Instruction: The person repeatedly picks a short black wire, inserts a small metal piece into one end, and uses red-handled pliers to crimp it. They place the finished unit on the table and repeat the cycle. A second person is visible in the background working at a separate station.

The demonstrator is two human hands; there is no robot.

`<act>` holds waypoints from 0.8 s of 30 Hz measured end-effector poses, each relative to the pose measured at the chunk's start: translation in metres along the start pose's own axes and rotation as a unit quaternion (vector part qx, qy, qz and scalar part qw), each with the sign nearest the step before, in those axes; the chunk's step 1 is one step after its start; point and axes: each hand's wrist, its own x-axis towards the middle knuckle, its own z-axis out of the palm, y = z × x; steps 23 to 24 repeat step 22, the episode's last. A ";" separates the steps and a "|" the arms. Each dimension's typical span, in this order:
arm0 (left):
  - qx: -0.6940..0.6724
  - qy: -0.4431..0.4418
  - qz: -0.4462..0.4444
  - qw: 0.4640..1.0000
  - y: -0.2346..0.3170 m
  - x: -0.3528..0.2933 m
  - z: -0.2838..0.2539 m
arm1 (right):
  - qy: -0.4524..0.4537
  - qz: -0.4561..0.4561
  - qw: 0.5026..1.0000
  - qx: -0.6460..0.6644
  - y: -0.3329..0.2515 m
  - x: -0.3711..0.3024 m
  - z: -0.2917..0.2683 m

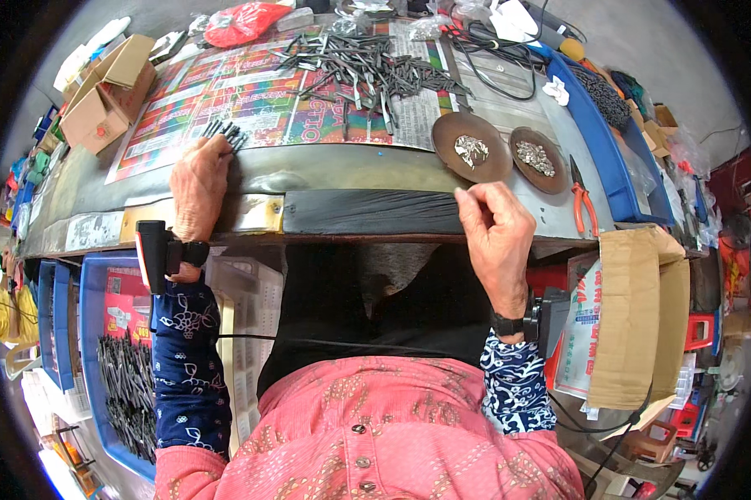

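My left hand [199, 185] rests at the table's front left with its fingers closed round a small bundle of thin black strips [227, 133], whose ends poke out past the fingers. My right hand [500, 233] hovers over the front edge, thumb and forefinger pinched together; whatever they hold is too small to make out. Just beyond it stands a round brown dish [450, 137] with small silvery metal pieces [471, 151]. A second brown dish [524, 137] beside it holds more silvery bits [535, 158]. At the back lies a loose heap of black strips [367, 71].
Red-handled pliers [584, 208] lie right of the dishes, next to a long blue tray [613, 150]. An open cardboard box [113, 92] stands at the back left. Below the table are a blue bin [92, 333] of black strips and a cardboard box [634, 325].
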 end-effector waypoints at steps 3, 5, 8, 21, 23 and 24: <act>0.015 -0.002 0.003 1.000 -0.007 0.003 0.001 | 0.001 -0.033 0.993 -0.116 0.015 0.008 -0.003; 0.031 0.002 0.006 0.999 -0.010 0.004 0.003 | -0.009 -0.044 0.987 -0.152 0.024 0.012 -0.004; 0.038 0.007 0.004 0.999 -0.010 0.004 0.003 | -0.028 -0.045 0.981 -0.188 0.032 0.014 -0.005; -0.088 -0.067 -0.002 0.994 0.042 0.018 -0.004 | -0.024 -0.027 0.992 -0.121 0.042 0.011 0.001; -0.091 -0.077 0.026 0.993 0.046 0.023 -0.004 | -0.031 -0.006 0.992 -0.119 0.043 0.010 0.001; -0.091 -0.077 0.026 0.993 0.046 0.023 -0.004 | -0.031 -0.006 0.992 -0.119 0.043 0.010 0.001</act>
